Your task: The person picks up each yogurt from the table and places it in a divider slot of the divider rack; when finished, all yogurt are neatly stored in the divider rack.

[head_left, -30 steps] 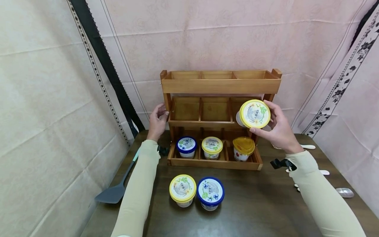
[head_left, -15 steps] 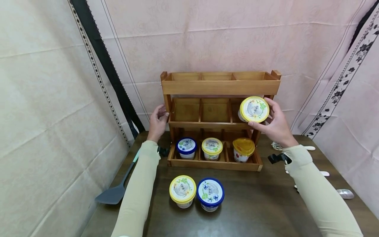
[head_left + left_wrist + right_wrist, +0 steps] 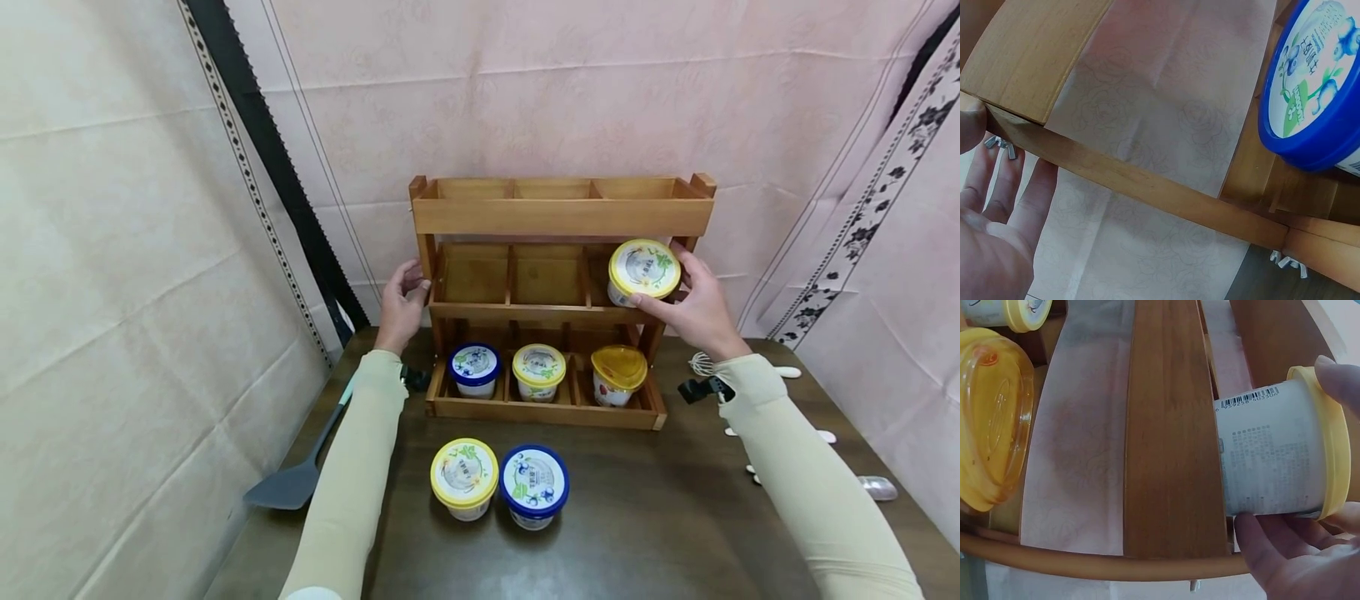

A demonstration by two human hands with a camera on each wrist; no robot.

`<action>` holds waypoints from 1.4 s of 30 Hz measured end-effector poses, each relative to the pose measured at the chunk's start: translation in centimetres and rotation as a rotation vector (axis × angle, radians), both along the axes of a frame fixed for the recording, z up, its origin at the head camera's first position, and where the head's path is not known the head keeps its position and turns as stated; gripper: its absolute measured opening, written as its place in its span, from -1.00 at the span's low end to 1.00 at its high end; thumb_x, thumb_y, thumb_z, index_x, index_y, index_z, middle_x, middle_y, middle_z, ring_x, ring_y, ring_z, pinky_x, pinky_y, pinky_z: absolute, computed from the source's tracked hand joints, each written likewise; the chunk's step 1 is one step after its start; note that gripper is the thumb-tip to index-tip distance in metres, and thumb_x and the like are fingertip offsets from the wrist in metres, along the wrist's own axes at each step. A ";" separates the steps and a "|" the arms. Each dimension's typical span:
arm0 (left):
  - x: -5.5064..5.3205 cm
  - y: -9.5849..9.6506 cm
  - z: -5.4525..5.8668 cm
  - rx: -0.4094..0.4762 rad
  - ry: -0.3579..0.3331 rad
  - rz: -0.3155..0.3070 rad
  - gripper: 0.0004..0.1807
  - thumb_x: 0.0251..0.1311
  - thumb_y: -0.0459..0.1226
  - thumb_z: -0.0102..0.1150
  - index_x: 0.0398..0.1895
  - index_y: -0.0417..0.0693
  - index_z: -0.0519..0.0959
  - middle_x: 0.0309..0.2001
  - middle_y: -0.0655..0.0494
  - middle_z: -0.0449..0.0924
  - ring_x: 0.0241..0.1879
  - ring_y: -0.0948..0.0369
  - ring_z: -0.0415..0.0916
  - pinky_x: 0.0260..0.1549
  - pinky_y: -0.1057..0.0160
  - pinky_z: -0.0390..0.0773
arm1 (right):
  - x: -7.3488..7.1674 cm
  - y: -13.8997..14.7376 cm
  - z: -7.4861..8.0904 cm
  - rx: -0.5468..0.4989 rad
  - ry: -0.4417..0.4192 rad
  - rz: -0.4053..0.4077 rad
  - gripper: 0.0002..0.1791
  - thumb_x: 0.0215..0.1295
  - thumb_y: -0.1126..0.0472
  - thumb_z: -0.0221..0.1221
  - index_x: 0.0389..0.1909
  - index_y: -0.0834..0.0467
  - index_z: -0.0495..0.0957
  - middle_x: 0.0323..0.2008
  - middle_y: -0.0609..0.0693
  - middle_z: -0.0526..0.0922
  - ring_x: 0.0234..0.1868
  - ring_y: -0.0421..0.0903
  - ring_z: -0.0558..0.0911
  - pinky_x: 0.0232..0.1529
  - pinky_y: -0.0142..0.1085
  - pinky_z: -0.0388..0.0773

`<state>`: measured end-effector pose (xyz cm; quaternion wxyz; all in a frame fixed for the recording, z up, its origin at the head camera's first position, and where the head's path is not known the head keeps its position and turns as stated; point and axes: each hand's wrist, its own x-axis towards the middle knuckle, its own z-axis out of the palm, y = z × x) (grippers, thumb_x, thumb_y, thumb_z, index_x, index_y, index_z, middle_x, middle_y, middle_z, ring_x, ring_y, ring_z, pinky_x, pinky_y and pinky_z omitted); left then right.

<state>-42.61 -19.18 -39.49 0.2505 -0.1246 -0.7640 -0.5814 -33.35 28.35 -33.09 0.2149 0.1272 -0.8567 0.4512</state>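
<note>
Head view looks down; close wrist views seemingly share the rack (image 3: 551, 314).

Yellow-lidded cup (image 3: 639, 275): a second ago I had it overlapping the front rail (image 3: 517, 313) of the middle shelf; now it is higher in my head view, its lower edge at the top of that rail, at the right compartment (image 3: 597, 271).
Cup's tilt: the top faced me more fully then; it now looks flatter, the cup more upright.
Right hand (image 3: 697, 304): has moved up with the cup.
Right sleeve (image 3: 813, 475): has shifted up and leftward.
Whisk (image 3: 701, 363): mostly covered earlier, its wires now show.
</note>
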 end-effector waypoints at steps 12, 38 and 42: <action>-0.2 0.0 0.1 0.007 0.005 0.002 -0.55 0.55 -0.28 0.16 0.45 0.11 0.49 0.26 -0.08 0.60 0.23 -0.01 0.57 0.39 -0.08 0.50 | -0.5 -0.3 -0.2 0.060 -0.045 -0.031 0.14 0.21 -0.16 0.51 0.64 0.18 0.14 0.41 0.24 0.45 0.30 0.14 0.52 -0.10 -0.74 0.38; 0.1 0.1 0.2 0.006 -0.010 -0.003 -0.55 0.55 -0.26 0.16 0.44 0.11 0.49 0.23 -0.08 0.60 0.22 -0.01 0.55 0.39 -0.08 0.50 | -0.4 -0.3 0.4 0.022 -0.026 -0.006 0.06 0.22 -0.05 0.53 0.62 0.21 0.20 0.50 0.24 0.40 0.48 0.15 0.45 0.48 -0.13 0.46; 0.1 0.0 0.2 0.006 -0.007 -0.002 -0.55 0.55 -0.25 0.17 0.44 0.12 0.49 0.24 -0.07 0.60 0.23 -0.01 0.55 0.41 -0.08 0.48 | 0.4 -0.3 0.8 0.013 0.000 -0.016 0.01 0.25 -0.04 0.51 0.59 0.22 0.24 0.53 0.22 0.37 0.53 0.21 0.40 0.50 0.11 0.37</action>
